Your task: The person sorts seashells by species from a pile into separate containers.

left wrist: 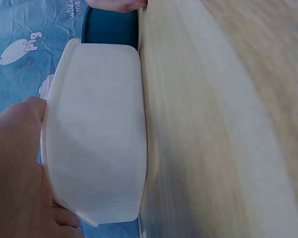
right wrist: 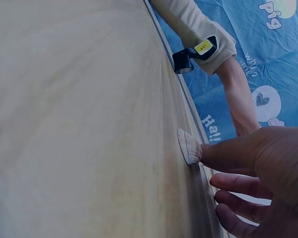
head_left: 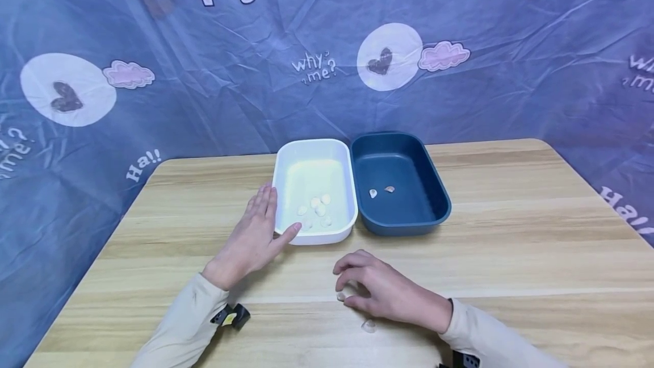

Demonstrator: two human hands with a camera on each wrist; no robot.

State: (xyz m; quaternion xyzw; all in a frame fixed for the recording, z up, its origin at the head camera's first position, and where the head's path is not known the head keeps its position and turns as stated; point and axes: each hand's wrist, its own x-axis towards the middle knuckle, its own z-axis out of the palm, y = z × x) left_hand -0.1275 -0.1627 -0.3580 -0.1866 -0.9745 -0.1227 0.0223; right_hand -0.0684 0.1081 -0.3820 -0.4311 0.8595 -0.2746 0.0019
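Note:
My left hand (head_left: pixel 250 237) rests against the near left corner of a white tray (head_left: pixel 288 152), fingers straight along its left side and thumb over the front rim. Several small pale seashells (head_left: pixel 320 209) lie in that tray. In front of the trays, my right hand (head_left: pixel 380 288) has its fingers curled over the table, pinching a pale seashell (head_left: pixel 340 296) by the thumb tip. From the right wrist, a ribbed shell (right wrist: pixel 189 147) shows right at the thumb tip. Another seashell (head_left: pixel 368 326) sits on the table just below the right hand.
A dark blue tray (head_left: pixel 439 186) stands against the white tray's right side, with two small shells (head_left: pixel 389 189) in it. Both trays are near the back edge of the wooden table (head_left: pixel 511 231). Behind hangs a blue printed cloth (head_left: pixel 317 10).

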